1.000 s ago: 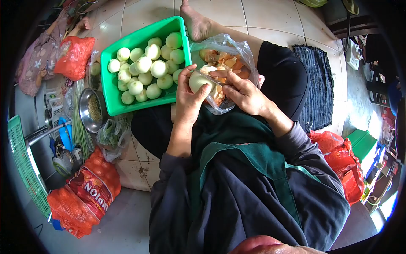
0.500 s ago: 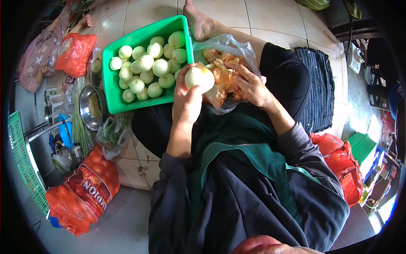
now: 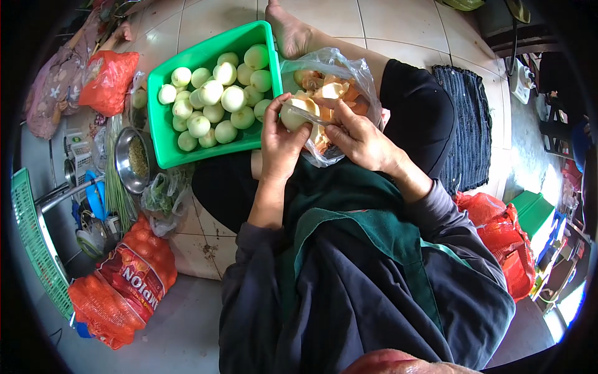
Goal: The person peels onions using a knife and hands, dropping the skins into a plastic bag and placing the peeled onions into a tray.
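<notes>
My left hand (image 3: 281, 138) is wrapped round a pale peeled onion (image 3: 293, 118) in front of my lap. A small knife (image 3: 311, 116) is gripped in my right hand (image 3: 364, 142), its blade lying against the onion's right side; the handle is mostly covered by my fingers. Just beyond both hands a clear plastic bag (image 3: 369, 67) lies open, holding brown and yellowish onion skins (image 3: 331, 91). Left of the bag stands a green tub (image 3: 208, 157) with several peeled onions (image 3: 212, 92) heaped in it.
On the left are a metal bowl (image 3: 129, 163) of chopped bits, a bag of greens (image 3: 163, 194) and a red mesh sack (image 3: 128, 280). A dark woven mat (image 3: 464, 128) and another red sack (image 3: 498, 240) lie right. Another person's patterned clothing (image 3: 50, 103) shows upper left.
My right hand has moved left from the bag of skins to the onion, and the knife blade now shows against it. The onion has turned slightly and moved a little.
</notes>
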{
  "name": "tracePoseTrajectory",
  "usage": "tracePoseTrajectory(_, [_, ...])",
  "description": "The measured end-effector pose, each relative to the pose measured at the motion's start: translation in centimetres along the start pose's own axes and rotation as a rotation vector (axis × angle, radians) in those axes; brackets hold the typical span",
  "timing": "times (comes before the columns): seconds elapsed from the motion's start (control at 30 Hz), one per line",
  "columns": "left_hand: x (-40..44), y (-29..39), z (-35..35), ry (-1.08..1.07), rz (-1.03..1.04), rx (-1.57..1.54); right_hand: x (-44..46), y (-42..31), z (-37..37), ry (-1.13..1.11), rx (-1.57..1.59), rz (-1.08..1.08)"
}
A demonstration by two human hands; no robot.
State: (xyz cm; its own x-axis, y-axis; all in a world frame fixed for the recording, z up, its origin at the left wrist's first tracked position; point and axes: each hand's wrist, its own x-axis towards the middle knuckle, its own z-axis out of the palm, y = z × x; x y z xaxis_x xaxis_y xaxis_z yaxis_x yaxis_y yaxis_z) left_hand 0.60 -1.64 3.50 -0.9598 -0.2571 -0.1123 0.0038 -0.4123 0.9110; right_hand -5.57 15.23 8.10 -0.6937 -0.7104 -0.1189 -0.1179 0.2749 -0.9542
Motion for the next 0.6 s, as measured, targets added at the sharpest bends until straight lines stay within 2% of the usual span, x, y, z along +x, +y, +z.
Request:
tracePoseTrajectory(0.33, [-0.3, 0.2, 0.6, -0.012, 0.053, 0.032, 0.6, 1.0, 0.1, 0.111, -0.063, -0.204])
tracePoseTrajectory(0.4, [-0.5, 0.4, 1.0, -0.002, 0.055, 0.012, 0.5, 0.5, -0.3, 0.033, 0.161, 0.036])
tracePoseTrajectory(0.5, [-0.2, 0.2, 0.7, -0.006, 0.068, 0.04, 0.4, -0.9, -1.3, -0.065, 0.247, 0.22])
tracePoseTrajectory(0.6, [-0.3, 0.4, 0.6, -0.014, 0.065, 0.025, 0.3, 0.3, 0.0, 0.037, 0.138, -0.036])
